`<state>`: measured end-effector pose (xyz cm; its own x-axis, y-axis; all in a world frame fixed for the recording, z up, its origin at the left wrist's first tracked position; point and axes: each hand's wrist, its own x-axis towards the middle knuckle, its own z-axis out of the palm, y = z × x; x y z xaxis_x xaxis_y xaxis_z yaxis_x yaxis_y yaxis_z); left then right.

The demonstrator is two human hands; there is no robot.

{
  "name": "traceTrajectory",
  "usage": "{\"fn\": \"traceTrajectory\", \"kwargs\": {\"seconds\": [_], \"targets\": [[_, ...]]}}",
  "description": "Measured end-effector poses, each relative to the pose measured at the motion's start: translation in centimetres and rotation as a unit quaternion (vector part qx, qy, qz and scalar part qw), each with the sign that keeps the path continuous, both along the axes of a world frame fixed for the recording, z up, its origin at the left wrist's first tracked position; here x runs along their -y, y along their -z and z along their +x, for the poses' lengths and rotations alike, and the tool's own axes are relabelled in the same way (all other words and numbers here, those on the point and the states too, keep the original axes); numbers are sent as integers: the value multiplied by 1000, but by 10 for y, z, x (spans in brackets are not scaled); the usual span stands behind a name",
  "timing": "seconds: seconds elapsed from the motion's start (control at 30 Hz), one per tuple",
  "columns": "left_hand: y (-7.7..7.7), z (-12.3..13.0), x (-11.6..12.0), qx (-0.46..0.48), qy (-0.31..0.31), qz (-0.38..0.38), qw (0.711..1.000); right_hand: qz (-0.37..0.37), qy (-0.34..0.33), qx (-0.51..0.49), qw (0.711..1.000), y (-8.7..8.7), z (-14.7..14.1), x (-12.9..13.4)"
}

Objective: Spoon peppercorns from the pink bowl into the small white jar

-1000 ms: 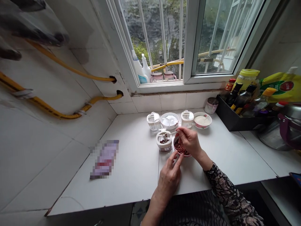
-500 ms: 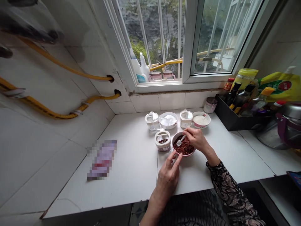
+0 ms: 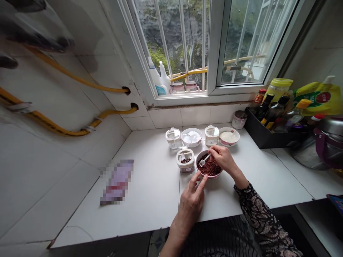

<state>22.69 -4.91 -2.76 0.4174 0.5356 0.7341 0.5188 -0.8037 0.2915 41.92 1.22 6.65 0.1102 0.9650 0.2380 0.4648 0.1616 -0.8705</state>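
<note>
In my right hand [image 3: 221, 157] is a small white spoon [image 3: 205, 160], pinched between thumb and fingers, its scoop held over a bowl [image 3: 213, 177] of dark reddish-brown peppercorn-like bits [image 3: 211, 167]. A few dark bits appear to lie in the scoop. My left hand [image 3: 192, 196] steadies the bowl's near rim with its fingertips. Left of the bowl stands a clear seasoning jar [image 3: 185, 166], its lid raised and some of the same bits inside. Behind are two more clear jars [image 3: 173, 139], a bowl of white grains [image 3: 191, 142], and a bowl of off-white grains [image 3: 229, 143].
A black box [image 3: 264, 137] of sauce bottles stands at the back right, beside a steel pot [image 3: 308, 153] with a purple handle. A dark-lidded jar [image 3: 239, 119] sits near the wall. A blurred purple packet [image 3: 117, 182] lies on the left of the white counter [image 3: 152, 178].
The spoon's scoop has shifted slightly left and up over the bowl, towards the open jar. My left hand has stayed at the bowl's rim.
</note>
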Motion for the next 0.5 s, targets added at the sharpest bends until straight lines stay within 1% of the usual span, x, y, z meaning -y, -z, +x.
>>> {"fn": "traceTrajectory", "kwargs": {"seconds": [0.17, 0.27, 0.33, 0.43, 0.5], "targets": [[0, 0, 0, 5, -2, -3, 1000, -49, 8, -98, 994, 3, 1, -2], [0, 0, 0, 5, -2, -6, 1000, -65, 17, -144, 987, 7, 4, -5], [0, 0, 1, 5, -4, -7, 1000, -71, 11, -173, 982, 8, 6, -7], [0, 1, 1, 6, -4, -8, 1000, -62, -5, -215, 975, 6, 7, -9], [0, 1, 1, 8, -5, -10, 1000, -32, -5, -231, 972, 3, 2, -10]]}}
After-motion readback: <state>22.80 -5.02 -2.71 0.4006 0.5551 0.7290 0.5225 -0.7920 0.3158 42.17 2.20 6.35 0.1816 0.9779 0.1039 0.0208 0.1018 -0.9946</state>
